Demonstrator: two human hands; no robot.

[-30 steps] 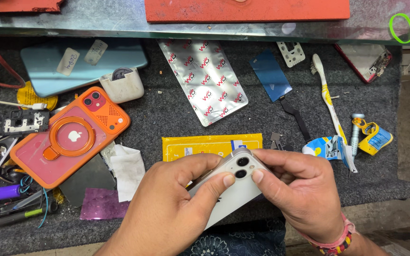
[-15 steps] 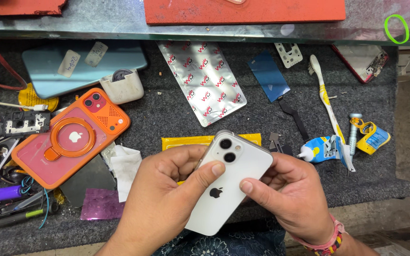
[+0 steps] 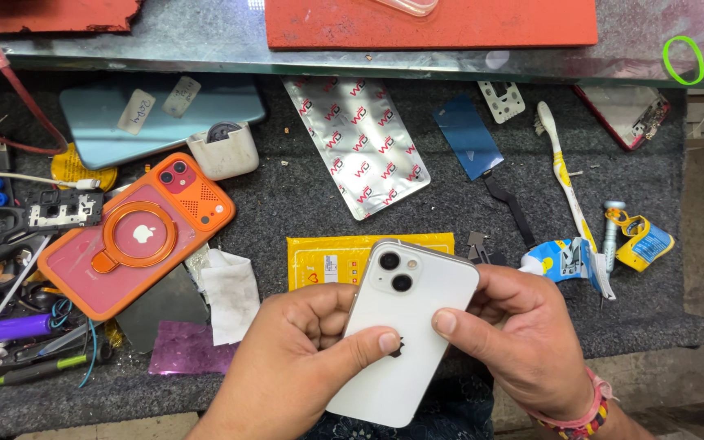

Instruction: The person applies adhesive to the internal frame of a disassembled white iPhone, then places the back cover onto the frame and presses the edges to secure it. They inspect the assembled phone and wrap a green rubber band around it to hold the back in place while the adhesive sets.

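Gripping a white phone point(image 3: 405, 326) back-up just below the yellow packet point(image 3: 332, 257), the left hand point(image 3: 303, 367) and right hand point(image 3: 523, 342) clamp its edges, thumbs on its closed, intact back, so opening seems not yet begun.

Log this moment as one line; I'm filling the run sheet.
left hand: holds white phone, back up | right hand: holds same phone | beneath: dark mat | nearby: yellow packet, orange-cased phone
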